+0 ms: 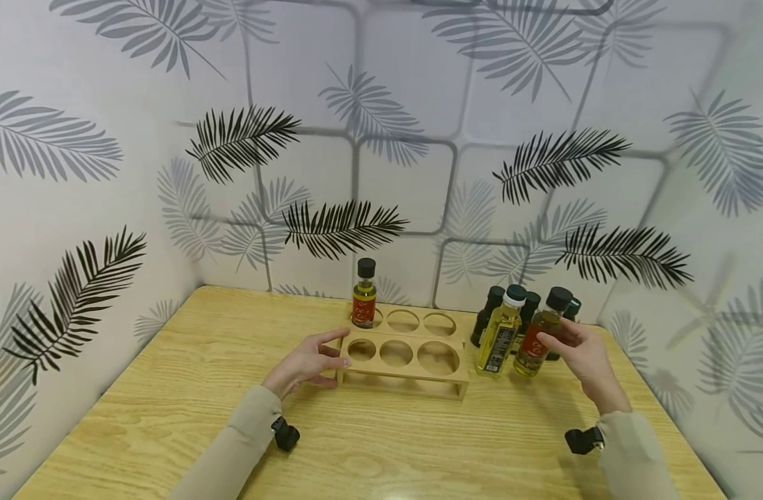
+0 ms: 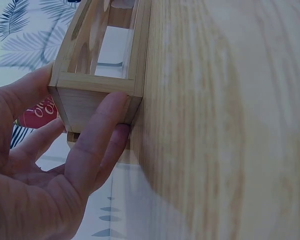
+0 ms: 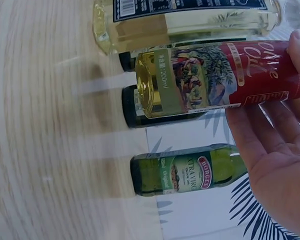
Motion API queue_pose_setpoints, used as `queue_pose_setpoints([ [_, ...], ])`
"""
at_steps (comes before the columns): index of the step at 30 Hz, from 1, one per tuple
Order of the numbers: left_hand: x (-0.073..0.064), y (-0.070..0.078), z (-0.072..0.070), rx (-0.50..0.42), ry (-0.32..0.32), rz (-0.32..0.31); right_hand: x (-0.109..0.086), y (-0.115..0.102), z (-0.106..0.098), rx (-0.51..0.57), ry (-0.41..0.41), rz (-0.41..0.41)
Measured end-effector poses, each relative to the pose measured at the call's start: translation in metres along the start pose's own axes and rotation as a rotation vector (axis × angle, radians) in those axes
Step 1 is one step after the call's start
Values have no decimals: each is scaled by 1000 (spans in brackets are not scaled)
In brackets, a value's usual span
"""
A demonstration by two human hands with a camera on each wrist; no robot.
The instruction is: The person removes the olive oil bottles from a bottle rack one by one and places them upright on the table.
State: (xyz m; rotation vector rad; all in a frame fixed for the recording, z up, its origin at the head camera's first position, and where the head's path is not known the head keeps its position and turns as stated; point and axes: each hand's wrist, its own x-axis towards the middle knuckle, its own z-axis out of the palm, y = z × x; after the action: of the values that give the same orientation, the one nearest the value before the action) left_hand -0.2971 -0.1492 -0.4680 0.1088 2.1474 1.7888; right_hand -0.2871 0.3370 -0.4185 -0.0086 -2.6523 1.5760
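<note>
Rack (image 1: pixel 412 336) touched by left hand (image 1: pixel 305 363), fingers extended; bottle (image 1: pixel 532 345) gripped by right hand (image 1: pixel 586 360)
Held right of the rack, long axis near vertical, cap (image 1: pixel 559 298) (head view only) pointed up; "200ml" print (image 3: pixel 161 85) made legible only by right wrist view

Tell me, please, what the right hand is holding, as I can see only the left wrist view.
Observer: The right hand grips a red-labelled olive oil bottle.
Operator: Thank you; I also glimpse a red label beyond the rack, so could you say where its bottle stands?
Observer: In the head view, that second bottle stands at the left end of the rack's back row.
</note>
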Motion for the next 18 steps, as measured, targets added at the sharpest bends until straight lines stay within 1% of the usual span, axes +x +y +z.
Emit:
queue_pose_setpoints([
  [6, -1, 0, 0, -5, 0, 1, 7, 12, -1, -37, -53, -34],
  [13, -3, 1, 0, 2, -5, 9, 11, 23, 1, -114, -59, -64],
  [18, -1, 0, 0, 0, -2, 5, 11, 26, 1, -118, -77, -57],
])
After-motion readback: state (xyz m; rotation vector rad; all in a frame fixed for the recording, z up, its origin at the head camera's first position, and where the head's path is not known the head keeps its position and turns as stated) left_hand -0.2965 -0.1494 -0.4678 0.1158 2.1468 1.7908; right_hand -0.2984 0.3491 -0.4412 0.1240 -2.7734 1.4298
